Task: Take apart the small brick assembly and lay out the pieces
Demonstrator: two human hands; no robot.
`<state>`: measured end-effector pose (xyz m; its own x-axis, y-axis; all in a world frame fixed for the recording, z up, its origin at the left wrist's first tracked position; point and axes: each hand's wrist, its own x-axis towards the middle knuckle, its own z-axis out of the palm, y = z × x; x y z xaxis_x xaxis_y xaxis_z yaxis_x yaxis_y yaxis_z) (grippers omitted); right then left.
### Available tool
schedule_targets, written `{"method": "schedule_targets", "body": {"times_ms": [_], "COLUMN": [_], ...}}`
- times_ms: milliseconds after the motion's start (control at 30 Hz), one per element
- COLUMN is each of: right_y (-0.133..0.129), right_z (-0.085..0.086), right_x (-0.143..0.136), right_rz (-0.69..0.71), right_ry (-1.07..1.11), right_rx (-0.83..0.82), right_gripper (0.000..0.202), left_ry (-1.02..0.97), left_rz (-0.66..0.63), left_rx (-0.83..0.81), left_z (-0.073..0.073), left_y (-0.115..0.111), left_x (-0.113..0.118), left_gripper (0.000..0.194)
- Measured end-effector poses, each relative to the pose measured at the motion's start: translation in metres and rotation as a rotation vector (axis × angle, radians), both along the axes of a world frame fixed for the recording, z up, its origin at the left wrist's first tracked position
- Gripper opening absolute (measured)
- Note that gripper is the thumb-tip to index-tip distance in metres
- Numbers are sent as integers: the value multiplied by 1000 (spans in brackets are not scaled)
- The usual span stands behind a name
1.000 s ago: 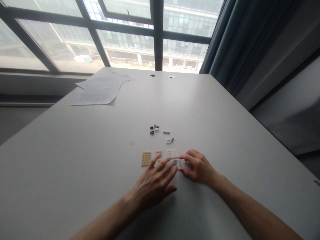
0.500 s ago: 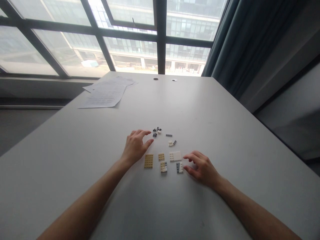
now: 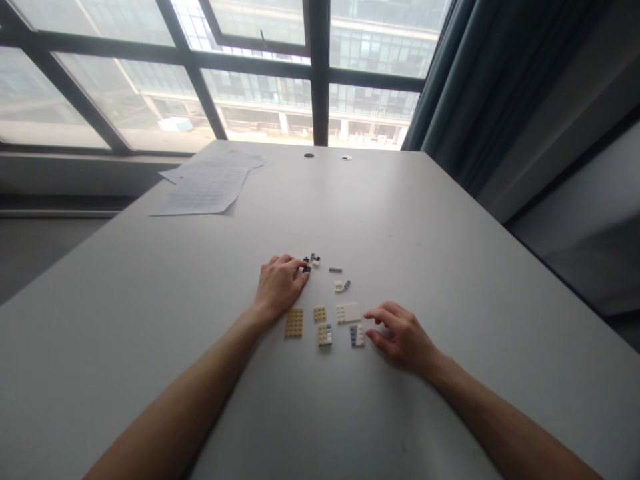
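Note:
At the small cluster of loose bricks, my left hand (image 3: 283, 283) has its thumb and forefinger closed on a small dark brick (image 3: 307, 269). Beside it lie a small white brick (image 3: 316, 263) and a few dark pieces (image 3: 316, 257). My right hand (image 3: 397, 333) rests on the table with fingers apart and nothing between them. Its fingertips are near a white plate (image 3: 349, 313) and a grey-and-white wedge pair (image 3: 357, 336). Left of these are a large tan plate (image 3: 294, 323), a small tan plate (image 3: 320, 313) and a tan-and-grey block (image 3: 325, 335).
A thin grey strip (image 3: 335, 270) and a white piece (image 3: 339, 287) touching a grey one lie farther up the white table (image 3: 425, 427). Printed papers (image 3: 200, 190) overlap at the far left. Two round holes are near the far edge, before the window; a dark curtain (image 3: 480, 100) hangs right.
My left hand has moved slightly forward and right, and its thumb and forefinger have closed on a dark brick. My right hand stays almost still. The view has shifted slightly.

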<state>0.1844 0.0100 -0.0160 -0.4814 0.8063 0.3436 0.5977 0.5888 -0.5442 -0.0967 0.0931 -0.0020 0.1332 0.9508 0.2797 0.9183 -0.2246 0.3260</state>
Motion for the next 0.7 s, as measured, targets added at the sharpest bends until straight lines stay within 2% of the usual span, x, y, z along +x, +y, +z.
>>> {"method": "schedule_targets", "body": {"times_ms": [300,433,500,567,700], "right_y": [0,-1,-1,-1,0], "right_z": [0,0,0,1,2], "right_x": [0,-1,-1,-1,-1], "right_rz": [11,20,20,20,14], "right_ry": [-4,-6,-5,-2,15], "right_rx": [4,11,8,2,-8], "right_gripper": [18,19,20,20,19], "left_ry": [-35,-144,-268,-481,-1108], "left_rz": [-28,-23,-21,-27,-98], "left_rx": [22,47,28,-35,-217], "left_z": [0,2,4,6,11], "left_y": [-10,-20,-26,-34,-53], "left_x": [-6,-14,-15,-12,2], "left_gripper": [21,19,19,22,26]}}
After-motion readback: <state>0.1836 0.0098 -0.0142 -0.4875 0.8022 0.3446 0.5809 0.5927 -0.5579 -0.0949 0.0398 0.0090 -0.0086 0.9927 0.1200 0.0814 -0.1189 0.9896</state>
